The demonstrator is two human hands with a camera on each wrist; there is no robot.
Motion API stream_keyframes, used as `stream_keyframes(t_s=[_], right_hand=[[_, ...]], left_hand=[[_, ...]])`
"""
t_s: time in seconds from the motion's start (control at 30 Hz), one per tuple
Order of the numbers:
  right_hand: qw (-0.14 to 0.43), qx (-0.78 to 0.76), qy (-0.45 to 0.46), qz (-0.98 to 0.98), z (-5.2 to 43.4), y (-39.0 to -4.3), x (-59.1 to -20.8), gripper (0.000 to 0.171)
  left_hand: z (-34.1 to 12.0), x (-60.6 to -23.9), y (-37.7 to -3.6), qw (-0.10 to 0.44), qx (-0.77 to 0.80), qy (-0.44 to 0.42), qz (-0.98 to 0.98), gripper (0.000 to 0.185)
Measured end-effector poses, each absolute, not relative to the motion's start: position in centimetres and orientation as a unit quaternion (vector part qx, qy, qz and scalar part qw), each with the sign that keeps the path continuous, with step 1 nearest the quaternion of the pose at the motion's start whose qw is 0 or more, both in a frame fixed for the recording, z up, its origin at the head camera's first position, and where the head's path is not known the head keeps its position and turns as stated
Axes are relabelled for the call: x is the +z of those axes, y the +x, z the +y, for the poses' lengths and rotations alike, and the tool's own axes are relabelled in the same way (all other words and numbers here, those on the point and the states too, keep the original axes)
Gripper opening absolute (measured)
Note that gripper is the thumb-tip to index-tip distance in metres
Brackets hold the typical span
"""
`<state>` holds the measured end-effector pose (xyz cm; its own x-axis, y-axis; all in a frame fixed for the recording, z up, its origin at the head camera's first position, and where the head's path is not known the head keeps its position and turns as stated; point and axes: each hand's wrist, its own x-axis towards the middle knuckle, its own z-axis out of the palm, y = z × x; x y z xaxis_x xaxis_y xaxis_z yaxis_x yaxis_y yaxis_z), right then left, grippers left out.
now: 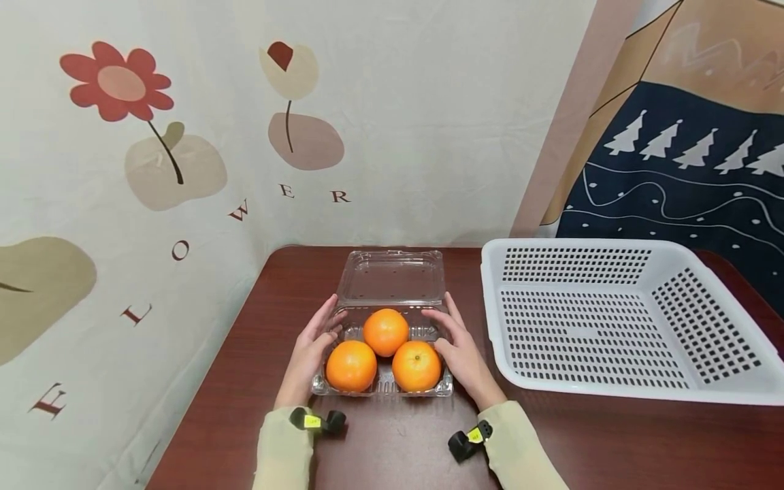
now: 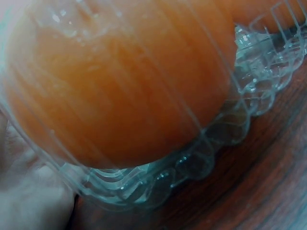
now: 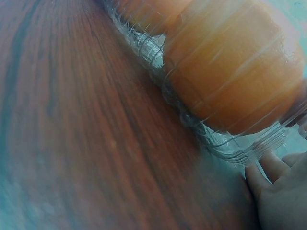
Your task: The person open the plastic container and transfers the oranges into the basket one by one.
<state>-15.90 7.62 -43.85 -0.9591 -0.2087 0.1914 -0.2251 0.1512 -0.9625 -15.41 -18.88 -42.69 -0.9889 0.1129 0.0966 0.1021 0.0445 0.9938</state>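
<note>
A clear plastic clamshell box (image 1: 386, 389) sits on the table with its lid (image 1: 392, 275) laid back behind it. Three oranges lie inside: a back orange (image 1: 386, 332), a front left orange (image 1: 352, 366) and a front right orange (image 1: 416, 366). My left hand (image 1: 311, 350) holds the box's left side, thumb over the rim. On the opposite side my right hand (image 1: 462, 354) holds the wall in the same way. In the right wrist view, fingers (image 3: 273, 167) touch the box's lower edge. Through the box wall, the left wrist view shows an orange (image 2: 120, 91) close up.
To the right of the box stands a large white perforated basket (image 1: 502, 361), with nothing in it. The dark red-brown table (image 1: 392, 449) ends at a curtain (image 1: 416, 170) with flower prints. A dark blue cloth with tree prints (image 1: 674, 184) hangs behind the basket.
</note>
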Motion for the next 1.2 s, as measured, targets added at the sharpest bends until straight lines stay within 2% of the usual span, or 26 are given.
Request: stream_keyframes(t_s=[0.2, 0.43, 0.63, 0.87, 1.2], right_hand=[[0.014, 0.629, 0.141, -0.764, 7.8, -17.1, -46.1, 0.055], [0.016, 0.627, 0.138, -0.766, 7.7, -17.1, -46.5, 0.058], [0.005, 0.627, 0.132, -0.767, 7.7, -16.9, -46.1, 0.058], [0.0, 0.64, 0.145, -0.755, 7.7, -15.8, -43.7, 0.056], [0.002, 0.651, 0.149, -0.744, 7.6, -15.8, -43.6, 0.054]], left_hand=[[-18.9, -42.7, -15.4, 0.006, 0.69, 0.076, 0.72, 0.059], [-19.0, -42.9, -15.6, 0.002, 0.703, 0.073, 0.707, 0.06], [-18.9, -42.7, -15.4, 0.005, 0.712, 0.062, 0.699, 0.061], [-18.9, -42.8, -15.5, 0.004, 0.711, 0.081, 0.698, 0.063], [-18.9, -42.5, -15.4, 0.011, 0.676, 0.067, 0.733, 0.062]])
